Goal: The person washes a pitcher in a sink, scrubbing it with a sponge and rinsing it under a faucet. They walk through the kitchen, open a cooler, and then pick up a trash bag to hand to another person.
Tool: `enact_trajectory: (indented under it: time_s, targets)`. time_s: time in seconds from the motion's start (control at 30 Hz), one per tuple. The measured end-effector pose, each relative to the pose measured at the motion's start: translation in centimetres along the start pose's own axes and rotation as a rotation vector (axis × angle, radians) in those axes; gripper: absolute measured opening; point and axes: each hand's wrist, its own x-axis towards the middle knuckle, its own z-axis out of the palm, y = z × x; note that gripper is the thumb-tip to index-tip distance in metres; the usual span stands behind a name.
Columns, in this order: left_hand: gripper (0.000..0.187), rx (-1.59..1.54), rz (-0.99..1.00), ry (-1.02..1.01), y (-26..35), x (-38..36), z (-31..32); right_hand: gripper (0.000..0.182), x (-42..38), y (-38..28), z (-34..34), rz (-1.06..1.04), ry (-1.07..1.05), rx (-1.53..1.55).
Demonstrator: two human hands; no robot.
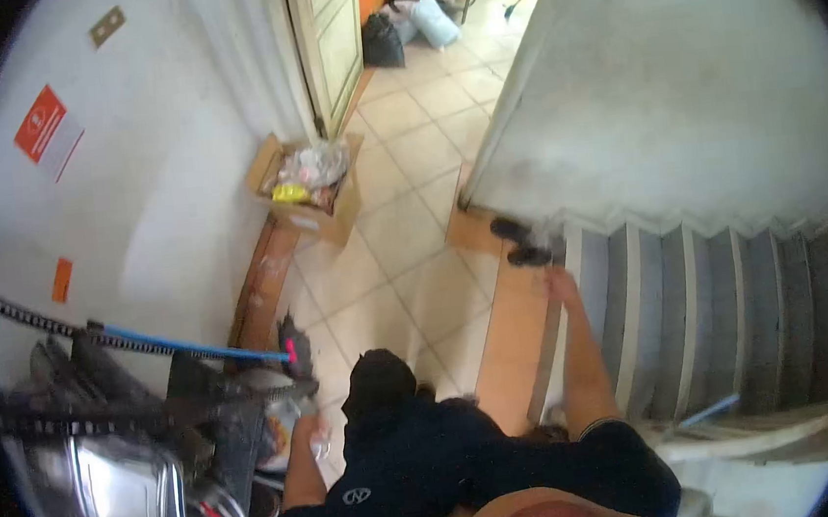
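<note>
My left hand (308,433) hangs low beside the metal rack at the left, near its end. A pale, glossy patch shows around its fingers, too blurred to name. My right arm reaches out to the right, and my right hand (561,285) is above the foot of the stairs (640,308). Dark footwear (523,241) lies on the floor just beyond its fingertips. I cannot tell whether that hand holds anything, as its fingers are small and smeared. Near the left hand, a broom with a blue handle (195,347) slants across the rack.
Shiny metal pans (124,491) fill the rack (167,413). A cardboard box (317,218) of plastic wrappings stands by the left wall, near a door (332,49). Filled bags (383,44) sit beyond the doorway. A white wall (675,88) borders the stairs.
</note>
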Motion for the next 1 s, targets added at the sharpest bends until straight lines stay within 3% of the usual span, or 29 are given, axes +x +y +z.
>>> enact_trajectory:
  time_s: [0.03, 0.07, 0.1, 0.2, 0.27, 0.3, 0.33, 0.43, 0.47, 0.5, 0.53, 0.57, 0.6, 0.67, 0.73, 0.77, 0.8, 0.83, 0.9, 0.97, 1.0]
  targets:
    - [0.014, -0.464, -0.160, -0.031, -0.6, -0.9, -0.1, 0.027, 2.9, -7.6, 0.0, -0.082, -0.015, -0.007]
    - [0.011, -0.260, -0.116, 0.125, 0.7, -2.8, 0.8, 0.026, 6.4, -12.9, 0.7, -0.201, 0.062, -0.060]
    - [0.011, -0.256, -0.097, 0.124, 3.7, -2.5, 1.1, 0.024, 9.2, -17.1, 1.6, -0.319, 0.142, -0.109]
    - [0.026, -0.140, 0.123, -0.135, 7.7, -3.0, -0.4, 0.023, 14.0, -24.8, 5.9, -0.485, 0.061, -0.013]
    - [0.041, -0.054, 0.276, -0.333, 13.6, -0.6, -2.4, 0.022, 17.9, -21.9, 9.0, -0.733, 0.052, -0.503]
    - [0.038, 0.020, 0.280, -0.314, 17.3, 1.4, -3.3, 0.020, 18.4, -22.1, 10.5, -0.327, -0.101, -0.401]
    - [0.036, 0.153, 0.247, -0.223, 22.2, 4.0, -4.5, 0.020, 21.8, -17.7, 11.4, -0.346, -0.196, -0.536]
    - [0.031, 0.951, 0.161, 0.131, 42.0, 15.3, -7.7, 0.021, 19.6, -25.2, 13.1, -0.254, -0.316, -0.557]
    - [0.030, 1.078, 0.187, 0.215, 50.0, 17.7, -9.0, 0.021, 21.9, -25.3, 13.4, -0.230, -0.313, -0.537]
    - [0.030, 1.050, 0.264, 0.329, 59.1, 17.8, -9.6, 0.021, 24.5, -25.1, 14.5, -0.156, -0.303, -0.358]
    - [0.026, 0.796, 0.555, 0.524, 66.0, 19.4, -10.0, 0.021, 28.0, -25.3, 15.3, -0.090, -0.294, -0.177]
    - [0.025, 0.735, 0.644, 0.580, 75.5, 16.3, -8.5, 0.021, 31.8, -26.0, 16.2, -0.080, -0.285, -0.148]
    - [0.021, 0.514, 0.660, 0.514, 81.1, 19.1, -9.0, 0.021, 35.4, -27.0, 17.3, -0.059, -0.273, -0.107]
    - [0.018, 0.154, 0.788, 0.185, 90.7, 23.9, -9.6, 0.021, 42.1, -28.0, 20.0, -0.029, -0.255, -0.040]
    - [0.025, 0.161, 0.839, 0.196, 98.4, 23.3, -7.4, 0.023, 51.2, -29.2, 22.6, 0.083, -0.381, -0.006]
    - [0.028, 0.146, 0.785, 0.262, 99.2, 25.2, -6.9, 0.023, 55.0, -30.1, 23.2, 0.073, -0.391, 0.025]
    - [0.031, 0.125, 0.761, 0.330, 99.9, 27.9, -6.8, 0.024, 60.0, -31.6, 22.8, 0.190, -0.473, -0.063]
    - [0.027, 0.332, 0.733, 0.245, 101.4, 28.3, -7.2, 0.026, 64.6, -32.9, 23.0, 0.310, -0.562, -0.143]
    - [0.019, 0.309, 0.587, 0.298, 99.1, 30.4, -8.7, 0.027, 73.9, -34.6, 23.5, 0.391, -0.593, -0.608]
    - [0.017, 0.611, 0.378, 0.317, 101.1, 24.9, -7.1, 0.026, 81.8, -40.6, 22.3, 0.305, -0.567, -0.577]
    - [0.018, 0.512, 0.120, 0.201, 95.0, 32.7, -11.6, 0.026, 84.7, -42.9, 21.5, 0.260, -0.558, -0.567]
